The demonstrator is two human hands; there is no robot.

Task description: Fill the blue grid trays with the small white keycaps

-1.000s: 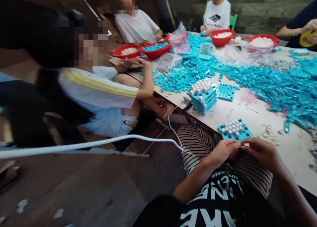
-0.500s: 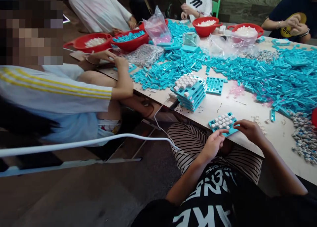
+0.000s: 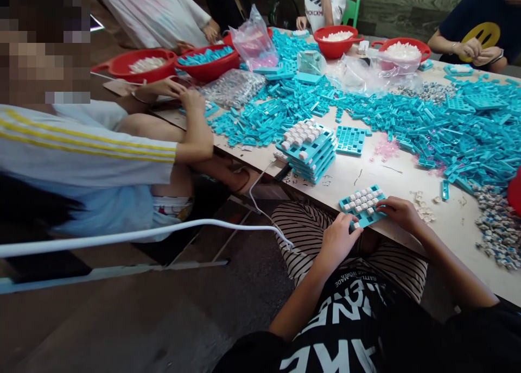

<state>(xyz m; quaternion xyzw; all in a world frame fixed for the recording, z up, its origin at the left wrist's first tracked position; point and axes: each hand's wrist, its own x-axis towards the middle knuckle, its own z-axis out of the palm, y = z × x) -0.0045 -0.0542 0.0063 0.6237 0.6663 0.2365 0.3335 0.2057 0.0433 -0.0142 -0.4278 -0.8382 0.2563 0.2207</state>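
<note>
A small blue key panel [image 3: 371,216] with rows of white keycaps lies at the near table edge, partly over it. My left hand [image 3: 338,236] is closed on its near left corner, thumb on top near a single white cap. My right hand [image 3: 399,211] is closed at the panel's right side, fingertips against its edge and the end keycaps; whether a loose cap is between them I cannot tell. Beyond stands a stack of similar blue panels [image 3: 315,164], the top one bearing white keycaps. A bare blue panel [image 3: 350,140] lies beside the stack.
Loose blue parts [image 3: 480,128] are heaped across the table [image 3: 391,183]. Small grey-white pieces [image 3: 496,226] lie at right, several white bits [image 3: 423,207] near my right hand. Red baskets [image 3: 334,48] stand behind. Co-workers sit around; a white cable [image 3: 163,233] crosses at left.
My left hand has drawn back from pointing over the panel and now grips its near left corner. My right fingers have moved left onto the panel's right side. The view has shifted slightly.
</note>
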